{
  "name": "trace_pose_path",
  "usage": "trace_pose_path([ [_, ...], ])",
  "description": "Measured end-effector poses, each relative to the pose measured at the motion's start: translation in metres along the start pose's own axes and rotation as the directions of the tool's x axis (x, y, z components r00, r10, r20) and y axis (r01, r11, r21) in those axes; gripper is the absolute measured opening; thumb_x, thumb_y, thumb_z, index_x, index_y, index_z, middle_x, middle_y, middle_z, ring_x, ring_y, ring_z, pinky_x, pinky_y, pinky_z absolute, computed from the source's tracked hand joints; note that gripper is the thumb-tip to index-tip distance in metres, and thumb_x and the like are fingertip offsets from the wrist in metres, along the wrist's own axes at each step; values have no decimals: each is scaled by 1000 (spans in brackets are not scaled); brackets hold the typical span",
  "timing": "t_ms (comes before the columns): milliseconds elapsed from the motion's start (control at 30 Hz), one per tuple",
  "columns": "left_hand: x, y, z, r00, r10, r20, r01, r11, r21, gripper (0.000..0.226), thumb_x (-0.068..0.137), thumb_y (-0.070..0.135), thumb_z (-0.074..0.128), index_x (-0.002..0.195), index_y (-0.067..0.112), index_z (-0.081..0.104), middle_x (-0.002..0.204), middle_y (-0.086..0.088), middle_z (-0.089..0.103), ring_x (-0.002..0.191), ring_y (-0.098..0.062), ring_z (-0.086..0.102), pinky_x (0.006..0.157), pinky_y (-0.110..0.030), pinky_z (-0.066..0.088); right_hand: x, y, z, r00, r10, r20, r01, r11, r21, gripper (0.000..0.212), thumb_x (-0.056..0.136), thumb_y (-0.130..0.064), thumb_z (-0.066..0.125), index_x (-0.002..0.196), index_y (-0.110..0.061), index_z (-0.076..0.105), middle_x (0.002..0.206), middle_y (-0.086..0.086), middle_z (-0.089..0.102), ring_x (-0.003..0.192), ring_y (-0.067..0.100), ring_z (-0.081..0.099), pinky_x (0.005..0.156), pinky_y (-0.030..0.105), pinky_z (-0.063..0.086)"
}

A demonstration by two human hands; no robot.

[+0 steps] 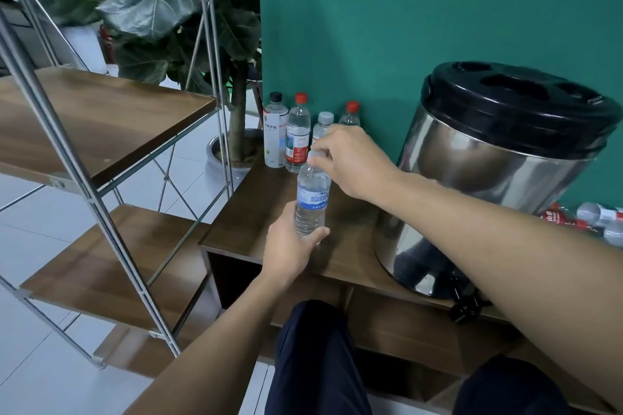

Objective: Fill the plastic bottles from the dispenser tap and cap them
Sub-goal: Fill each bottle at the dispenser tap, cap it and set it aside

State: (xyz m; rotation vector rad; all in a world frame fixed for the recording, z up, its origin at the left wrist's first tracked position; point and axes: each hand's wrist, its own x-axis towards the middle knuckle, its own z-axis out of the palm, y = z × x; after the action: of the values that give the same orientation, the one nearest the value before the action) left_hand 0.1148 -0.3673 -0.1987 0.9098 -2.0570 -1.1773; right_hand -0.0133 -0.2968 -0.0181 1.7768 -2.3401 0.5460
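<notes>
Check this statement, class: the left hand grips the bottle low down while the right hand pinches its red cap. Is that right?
One detail is wrong. The cap under the right hand is pale and clear, not red, as the head view shows. The left hand does grip the bottle low down.

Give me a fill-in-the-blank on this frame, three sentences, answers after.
1. The left hand grips the body of the blue-label bottle while the right hand pinches its ____.
2. The steel dispenser wears a lid coloured ____.
3. Of the four bottles standing at the green wall, ____ have red caps.

Missing words: cap; black; two
</notes>
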Motion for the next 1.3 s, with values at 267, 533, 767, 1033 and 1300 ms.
trace_pose_path([
  [267,-27,4,-13,993,-64,-101,64,998,-2,91,88,41,96,162,22,47,147,10,64,133,-7,62,112,-33,52,-25,-7,-16,999,42,-6,-41,997,64,30,98,-41,84,98,-16,67,90,-2,62,82,24,62,73,42,49],
  [533,-88,62,-4,991,116,-68,-126,978,-164,14,107,21,74,95,27,74,89,8,76,87,-12,71,83,-34,56,-135,-1,-37,979,171,-113,-131,945,299,13,104,-25,77,91,-24,76,77,-13,71,69,3,68,71,29,57],
  [767,-149,166,57,910,398,118,-346,884,-314,18,114,17,65,104,28,74,91,7,75,82,-18,74,74,-40,62,-248,47,-99,943,160,-292,-95,970,224,16,111,-14,62,113,-21,77,89,-17,69,84,6,68,74,16,48],
  [1033,-181,245,188,905,265,333,-82,877,-474,20,116,19,60,118,25,79,110,7,78,105,-12,75,80,-28,66,-334,162,-114,805,473,-357,-351,866,355,16,108,-19,70,120,-27,78,103,-21,74,96,-2,70,83,15,53],
  [1300,-133,224,314,965,24,261,56,954,-294,33,113,30,67,146,31,63,137,18,65,126,2,61,117,-29,49,-361,285,-87,713,668,-214,-594,738,321,40,107,-25,73,146,-23,67,137,-7,70,122,8,66,114,40,57],
])
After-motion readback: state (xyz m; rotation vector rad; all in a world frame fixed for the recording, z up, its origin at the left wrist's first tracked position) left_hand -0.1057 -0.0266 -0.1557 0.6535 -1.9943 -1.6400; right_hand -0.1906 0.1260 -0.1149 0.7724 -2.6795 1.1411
